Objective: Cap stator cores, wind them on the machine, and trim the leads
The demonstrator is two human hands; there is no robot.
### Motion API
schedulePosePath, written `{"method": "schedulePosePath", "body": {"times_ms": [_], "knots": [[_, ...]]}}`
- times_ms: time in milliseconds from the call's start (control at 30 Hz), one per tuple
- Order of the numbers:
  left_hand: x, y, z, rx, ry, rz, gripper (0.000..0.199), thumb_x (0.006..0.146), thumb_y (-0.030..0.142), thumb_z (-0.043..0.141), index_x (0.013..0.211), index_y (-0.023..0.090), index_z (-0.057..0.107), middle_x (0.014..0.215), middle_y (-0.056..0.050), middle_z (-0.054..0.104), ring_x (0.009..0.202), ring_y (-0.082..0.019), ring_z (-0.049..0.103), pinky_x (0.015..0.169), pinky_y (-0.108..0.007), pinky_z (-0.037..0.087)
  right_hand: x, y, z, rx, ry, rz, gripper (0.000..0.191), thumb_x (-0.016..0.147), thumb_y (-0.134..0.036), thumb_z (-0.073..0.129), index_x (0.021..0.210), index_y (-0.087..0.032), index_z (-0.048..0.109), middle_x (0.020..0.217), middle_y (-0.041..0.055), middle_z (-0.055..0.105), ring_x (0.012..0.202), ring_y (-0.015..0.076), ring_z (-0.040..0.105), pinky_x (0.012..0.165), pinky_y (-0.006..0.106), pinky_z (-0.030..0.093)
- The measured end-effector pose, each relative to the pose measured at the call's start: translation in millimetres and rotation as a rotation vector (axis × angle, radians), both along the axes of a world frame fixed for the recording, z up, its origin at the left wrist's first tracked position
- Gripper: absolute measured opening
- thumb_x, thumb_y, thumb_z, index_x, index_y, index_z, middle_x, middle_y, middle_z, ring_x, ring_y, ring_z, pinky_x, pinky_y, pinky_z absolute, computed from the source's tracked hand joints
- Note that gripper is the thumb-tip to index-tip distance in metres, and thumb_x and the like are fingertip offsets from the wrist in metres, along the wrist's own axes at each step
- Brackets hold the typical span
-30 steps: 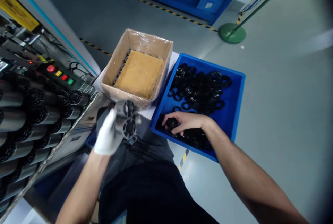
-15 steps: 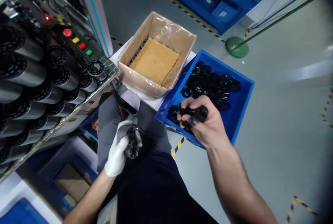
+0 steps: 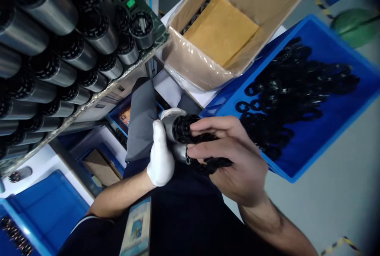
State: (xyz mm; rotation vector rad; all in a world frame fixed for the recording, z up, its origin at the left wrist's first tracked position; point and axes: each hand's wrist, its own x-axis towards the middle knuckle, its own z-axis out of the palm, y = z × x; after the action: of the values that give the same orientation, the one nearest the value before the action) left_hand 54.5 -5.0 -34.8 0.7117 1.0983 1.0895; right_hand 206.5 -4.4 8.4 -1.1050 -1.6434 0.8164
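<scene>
Your gloved left grip (image 3: pixel 162 156) clasps two metal cylinders (image 3: pixel 170 128); your bare right grip (image 3: pixel 239 163) curls around black rings (image 3: pixel 219 164).
At far left, rows of similar cylinders (image 3: pixel 56 9) crowd the worktop (image 3: pixel 160 39); the held pair is before you, black ends (image 3: pixel 181 129) meeting your right fingertips (image 3: pixel 197 126); at right, more rings (image 3: pixel 285 85) lie heaped in the blue bin (image 3: pixel 314 145).

Black rings (image 3: pixel 219 163) half hidden, carton (image 3: pixel 194 61) cut off
</scene>
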Motion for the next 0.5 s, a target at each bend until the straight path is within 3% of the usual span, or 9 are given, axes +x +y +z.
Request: {"method": "schedulePosePath", "body": {"times_ms": [100,200,300,400,500], "knots": [[-1,-1,2.3,-0.003,-0.073,0.087,0.07,0.118,0.081,0.025,0.129,0.03,0.072,0.132,-0.007,0.073,0.135,-0.029,0.072,0.132,-0.051,0.055,-1,-3,4.7,-0.037,0.002,-0.011,0.039,0.097,-0.002,0.084,0.113,-0.038,0.087,0.13,0.0,0.083,0.108,0.023,0.084,0.088,0.037,0.076],[-4,-4,3.2,0.071,-0.022,0.074,0.065,0.12,0.076,0.029,0.13,0.031,0.074,0.131,-0.008,0.074,0.129,-0.03,0.072,0.125,-0.05,0.059,-5,-4,10.7,-0.063,0.014,-0.09,0.03,0.097,-0.009,0.091,0.108,-0.037,0.087,0.128,0.0007,0.084,0.099,0.0236,0.084,0.088,0.042,0.077],[-9,-5,4.1,0.145,0.046,0.047,0.058,0.12,0.072,0.036,0.132,0.031,0.074,0.13,-0.008,0.074,0.122,-0.031,0.072,0.118,-0.048,0.061,-7,-4,14.7,-0.077,0.032,-0.136,0.026,0.094,-0.014,0.096,0.103,-0.036,0.085,0.123,0.0004,0.084,0.106,0.0269,0.085,0.091,0.046,0.077],[-13,-3,4.0,0.191,0.078,0.028,0.053,0.118,0.072,0.042,0.132,0.031,0.072,0.134,-0.009,0.074,0.13,-0.034,0.071,0.116,-0.05,0.06,-8,-3,15.2,-0.083,0.044,-0.112,0.028,0.092,-0.011,0.096,0.102,-0.035,0.084,0.115,-0.0015,0.085,0.111,0.0277,0.086,0.092,0.045,0.076],[-14,0,3.1,0.221,0.086,0.011,0.052,0.118,0.072,0.041,0.134,0.032,0.07,0.141,-0.01,0.075,0.145,-0.036,0.068,0.115,-0.049,0.06,-9,-4,14.2,-0.106,0.067,-0.134,0.026,0.093,-0.012,0.096,0.101,-0.034,0.084,0.121,-0.0028,0.088,0.099,0.0232,0.086,0.088,0.044,0.076]]}}
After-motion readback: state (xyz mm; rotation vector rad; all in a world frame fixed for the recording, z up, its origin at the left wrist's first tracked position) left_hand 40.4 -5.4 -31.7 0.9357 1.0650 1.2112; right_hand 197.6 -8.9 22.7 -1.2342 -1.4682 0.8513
